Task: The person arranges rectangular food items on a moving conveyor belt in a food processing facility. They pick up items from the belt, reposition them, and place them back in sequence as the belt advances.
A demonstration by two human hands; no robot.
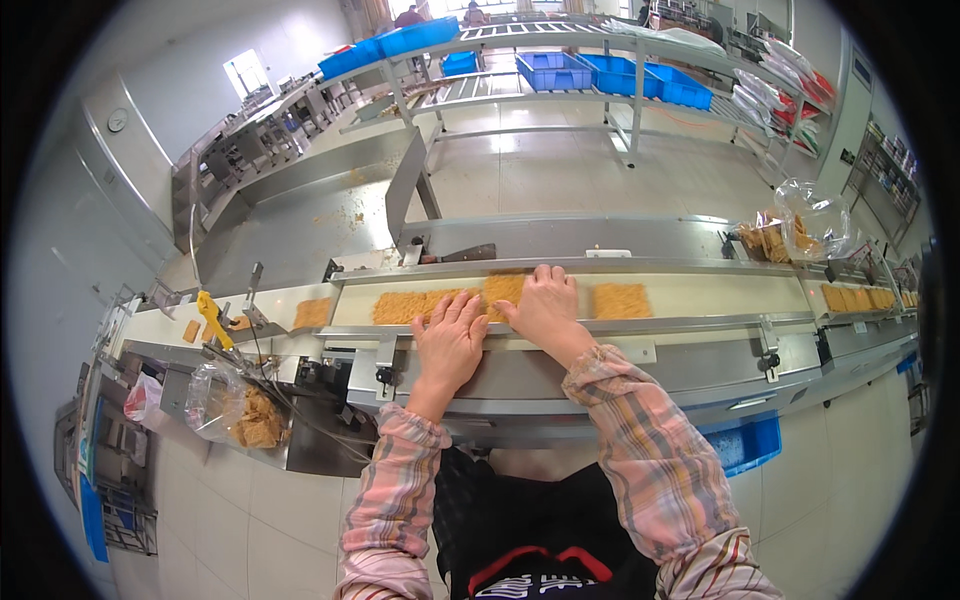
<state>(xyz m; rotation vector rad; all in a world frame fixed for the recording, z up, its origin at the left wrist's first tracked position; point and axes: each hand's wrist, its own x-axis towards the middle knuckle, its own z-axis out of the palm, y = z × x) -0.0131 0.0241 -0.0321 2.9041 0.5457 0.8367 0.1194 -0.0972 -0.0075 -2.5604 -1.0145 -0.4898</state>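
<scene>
Flat golden-brown crumbly food slabs lie on a pale conveyor belt between metal side rails. My left hand rests with spread fingers on the near edge of a long slab. My right hand bends its fingers over the belt, at the right side of a blurred slab that sits nearer the far rail; whether it grips that slab is hidden. Right of my right hand, a separate slab lies on the belt. Another slab is at the belt section to the left.
A scraper lies behind the far rail. Clear bags of broken pieces stand at lower left and right. A yellow-handled tool stands by the left belt. Metal brackets edge the near rail. Blue crates sit on a rack beyond.
</scene>
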